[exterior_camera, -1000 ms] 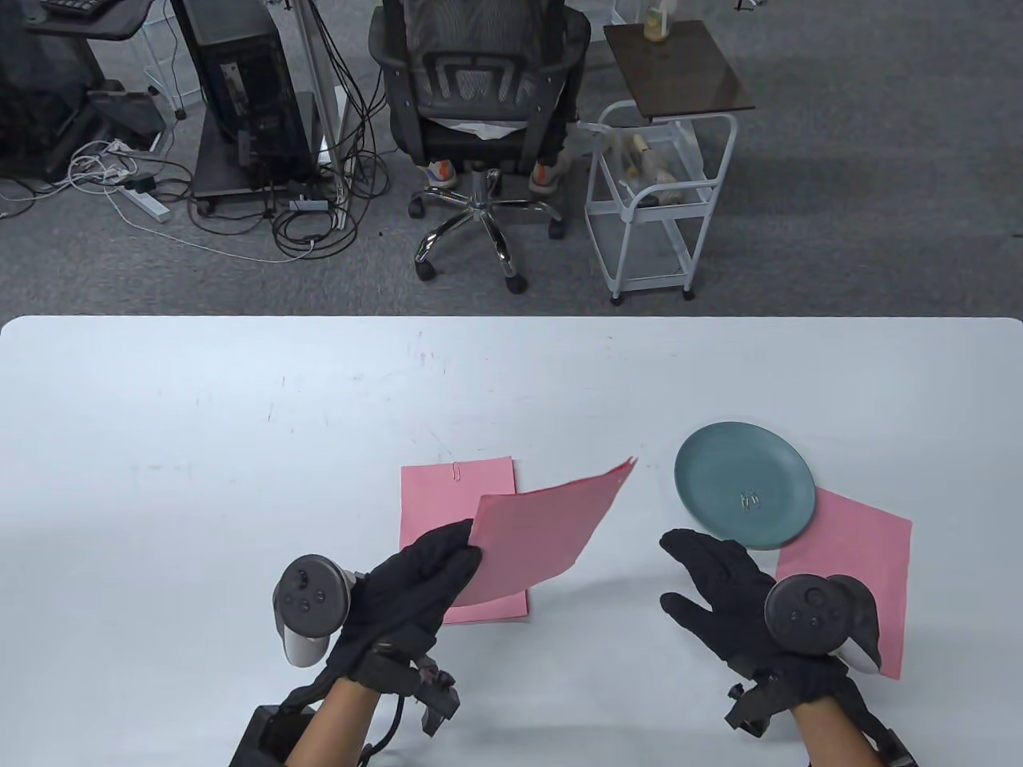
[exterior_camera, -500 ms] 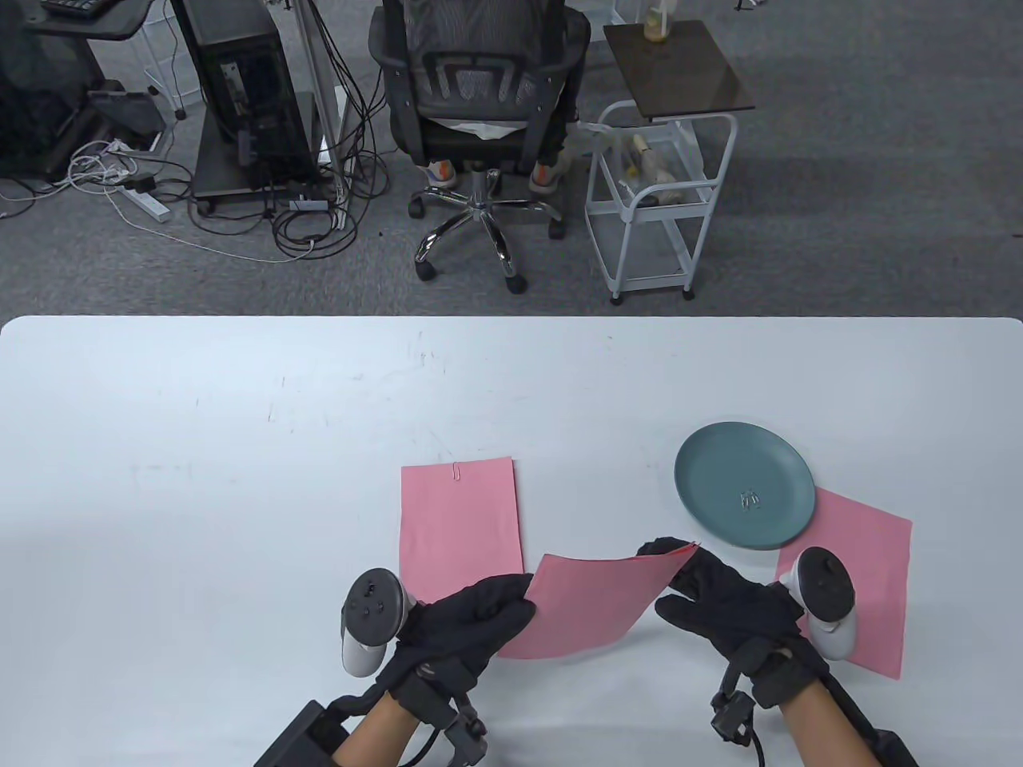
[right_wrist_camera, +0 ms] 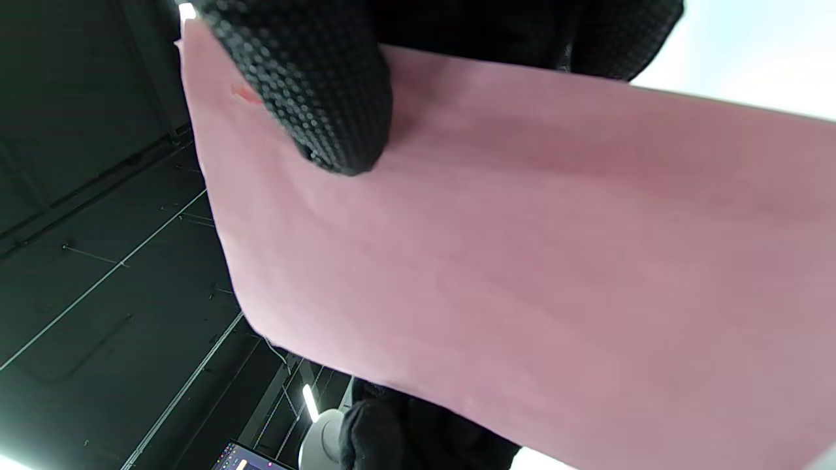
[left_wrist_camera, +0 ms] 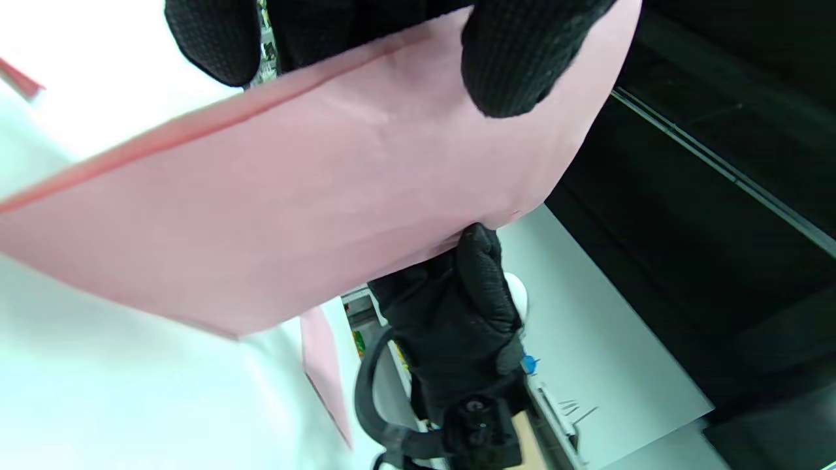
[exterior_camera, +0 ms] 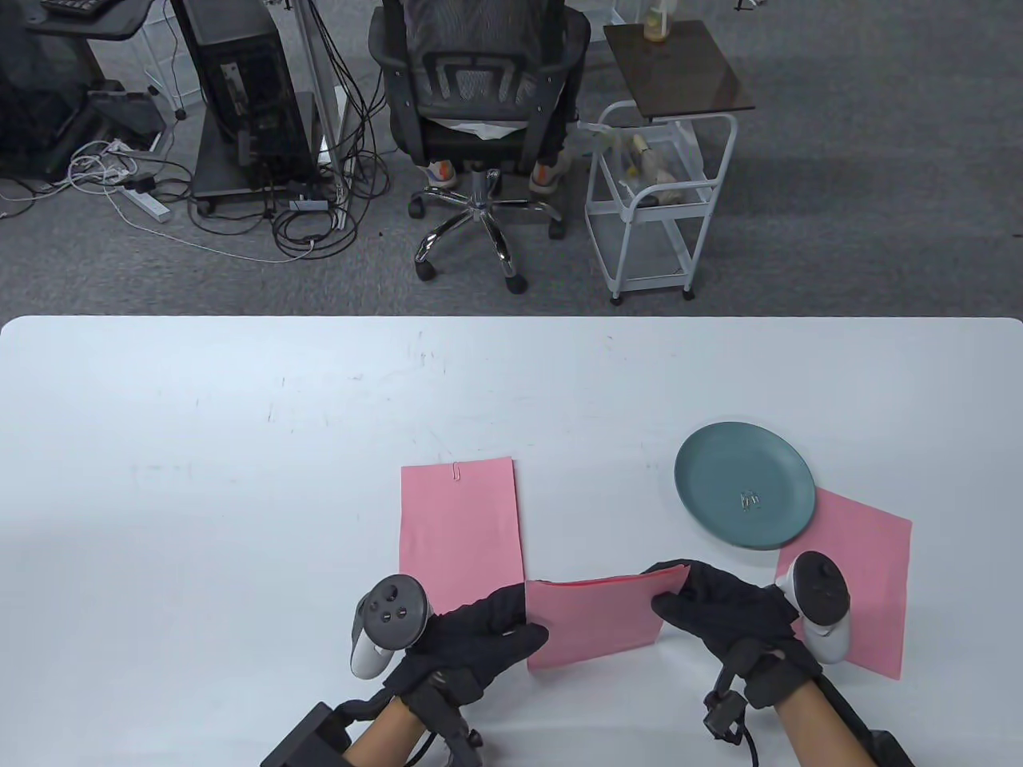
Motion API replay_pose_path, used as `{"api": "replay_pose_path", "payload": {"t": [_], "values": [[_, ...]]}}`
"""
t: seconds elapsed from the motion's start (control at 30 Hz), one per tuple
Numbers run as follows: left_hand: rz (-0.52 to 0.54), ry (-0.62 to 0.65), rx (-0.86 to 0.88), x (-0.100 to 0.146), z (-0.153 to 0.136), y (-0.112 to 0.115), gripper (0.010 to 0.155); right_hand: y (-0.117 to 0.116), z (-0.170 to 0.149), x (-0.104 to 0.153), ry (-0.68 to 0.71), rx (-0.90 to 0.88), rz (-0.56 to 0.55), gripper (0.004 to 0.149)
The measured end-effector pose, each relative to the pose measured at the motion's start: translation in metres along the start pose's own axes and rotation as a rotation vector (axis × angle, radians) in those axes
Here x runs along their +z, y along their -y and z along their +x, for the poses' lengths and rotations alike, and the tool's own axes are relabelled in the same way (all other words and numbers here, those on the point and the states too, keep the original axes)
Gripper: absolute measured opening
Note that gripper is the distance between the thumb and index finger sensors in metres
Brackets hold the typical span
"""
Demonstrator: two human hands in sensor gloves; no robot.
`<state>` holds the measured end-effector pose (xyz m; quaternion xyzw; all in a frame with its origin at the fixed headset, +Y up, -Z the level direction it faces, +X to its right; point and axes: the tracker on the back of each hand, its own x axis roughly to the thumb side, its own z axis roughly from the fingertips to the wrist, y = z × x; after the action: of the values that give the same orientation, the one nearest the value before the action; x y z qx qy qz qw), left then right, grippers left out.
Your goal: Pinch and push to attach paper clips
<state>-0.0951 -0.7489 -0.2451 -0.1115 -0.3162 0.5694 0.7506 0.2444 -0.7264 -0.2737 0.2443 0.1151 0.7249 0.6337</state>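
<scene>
**Pink sheet, held at both ends**

While the table view shows the left hand (exterior_camera: 471, 635) and right hand (exterior_camera: 723, 607) pinching the pink sheet (exterior_camera: 595, 619) above the table (exterior_camera: 240, 447), clips (exterior_camera: 750, 501) lie on the plate (exterior_camera: 719, 463). Left wrist view: thumb (left_wrist_camera: 522, 59) pressing the sheet. Right wrist view: likewise.

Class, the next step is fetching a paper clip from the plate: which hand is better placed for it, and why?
Right. The right hand is beside the teal plate holding the clips, while the left hand could keep gripping the pink sheet.

An office chair (exterior_camera: 478, 104), white cart (exterior_camera: 659, 208) and computer tower (exterior_camera: 240, 88) stand beyond the table (exterior_camera: 240, 415).
</scene>
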Motion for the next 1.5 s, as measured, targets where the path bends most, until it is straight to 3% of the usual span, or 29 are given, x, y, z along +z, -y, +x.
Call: {"api": "replay_pose_path", "payload": {"t": [0.17,0.37,0.77,0.93,1.17,1.5], "values": [[0.059,0.002,-0.139,0.000,0.007,0.002,0.048,-0.003,-0.003,-0.001,-0.008,-0.049,0.051,0.044],[0.080,0.015,-0.155,0.001,0.009,0.004,0.044,-0.004,-0.001,0.000,0.011,-0.075,0.022,0.044],[0.052,0.015,-0.108,-0.002,0.006,0.003,0.050,-0.004,0.000,-0.001,0.016,-0.068,0.042,0.042],[0.081,0.028,-0.137,-0.002,0.008,0.001,0.045,-0.005,0.003,-0.001,0.035,-0.019,0.034,0.040],[0.055,0.045,-0.047,-0.003,0.003,-0.003,0.042,-0.006,0.004,0.000,0.028,-0.063,0.048,0.039],[0.049,0.033,0.042,-0.003,-0.002,-0.005,0.043,0.012,0.011,0.002,0.050,-0.071,-0.020,0.039]]}}
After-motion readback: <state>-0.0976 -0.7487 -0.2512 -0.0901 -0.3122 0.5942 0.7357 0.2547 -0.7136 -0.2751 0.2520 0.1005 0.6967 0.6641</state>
